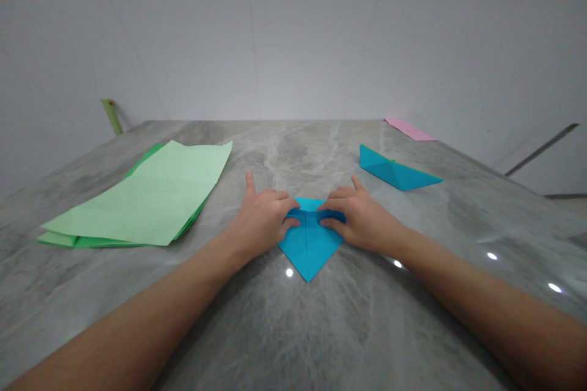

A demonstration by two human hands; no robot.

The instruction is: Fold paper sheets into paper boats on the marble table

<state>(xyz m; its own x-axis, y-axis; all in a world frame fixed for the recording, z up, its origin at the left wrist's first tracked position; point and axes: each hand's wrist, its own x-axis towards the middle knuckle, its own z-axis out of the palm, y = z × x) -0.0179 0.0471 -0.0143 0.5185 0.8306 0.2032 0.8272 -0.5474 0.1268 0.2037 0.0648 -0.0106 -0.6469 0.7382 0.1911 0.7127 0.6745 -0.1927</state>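
A folded sheet of blue paper [308,250] lies on the table in front of me, one corner pointing toward me and a crease running down its middle. My left hand [263,220] pinches its left side between thumb and fingers, the little finger raised. On the right side, my right hand [360,217] pinches the same sheet in a similar way. Between the hands, a folded edge crosses the paper near its far end. The outer left and right parts of the paper are hidden under my fingers.
To the left lies a stack of light and darker green paper sheets [142,195]. A folded blue paper boat [397,170] rests beyond my right hand. Pink paper [410,129] sits at the far right edge of the grey marbled table [293,330]. A white wall [302,49] stands behind.
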